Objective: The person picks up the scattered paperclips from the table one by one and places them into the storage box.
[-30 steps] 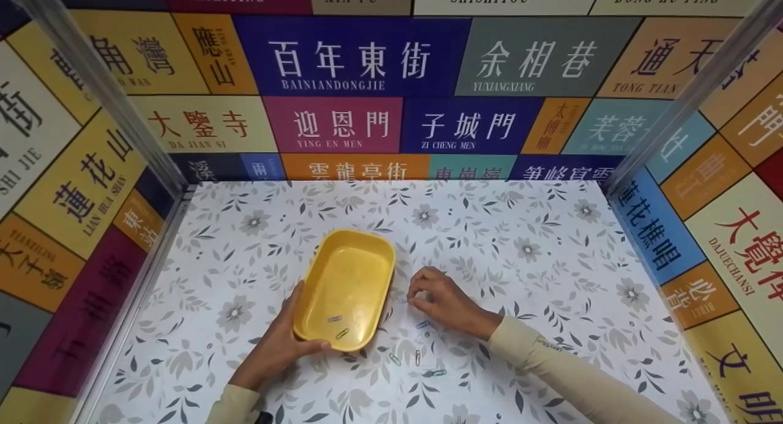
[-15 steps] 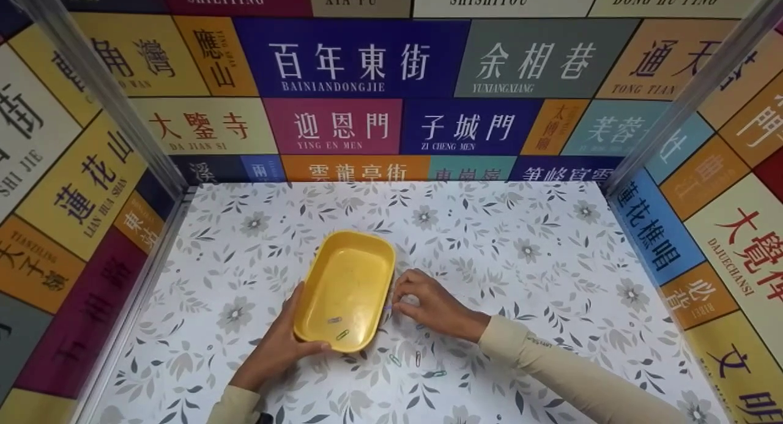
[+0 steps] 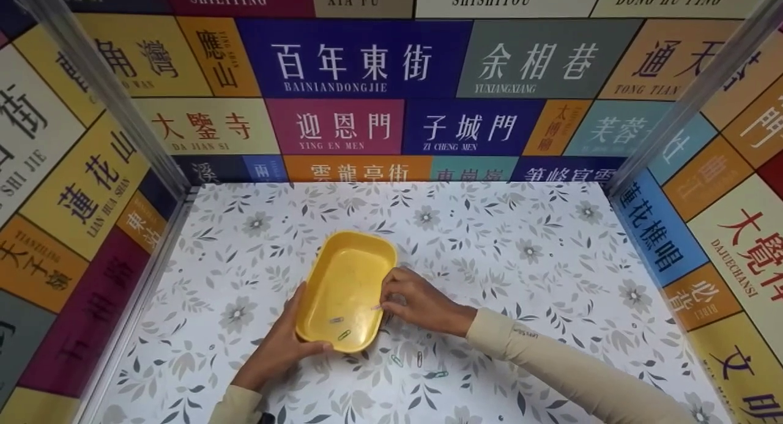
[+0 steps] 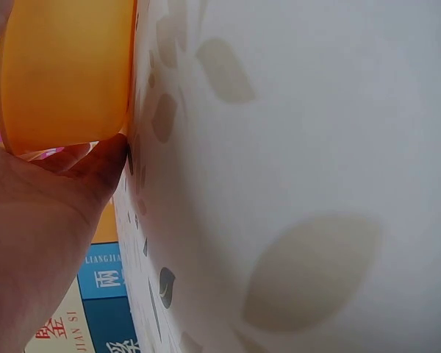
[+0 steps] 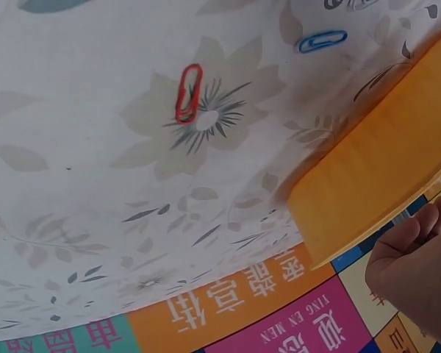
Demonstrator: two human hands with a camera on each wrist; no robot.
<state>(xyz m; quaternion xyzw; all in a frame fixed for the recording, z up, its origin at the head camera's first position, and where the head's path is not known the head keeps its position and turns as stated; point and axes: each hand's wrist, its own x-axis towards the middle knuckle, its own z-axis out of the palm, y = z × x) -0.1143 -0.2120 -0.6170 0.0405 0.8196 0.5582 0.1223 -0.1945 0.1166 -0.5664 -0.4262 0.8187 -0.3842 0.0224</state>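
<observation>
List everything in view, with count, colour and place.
tray: one, yellow, middle of the table.
paper clips in the tray: two, one pale, one green, near end of the tray floor.
held paper clip: one, pale, over the tray's right rim.
loose paper clips: about three, green, red, blue, on the table by the tray's near right corner.
table: one, white with grey flowers.
walls: three, coloured sign panels.
left hand: grips the tray's near left corner.
right hand: pinches the held paper clip.
</observation>
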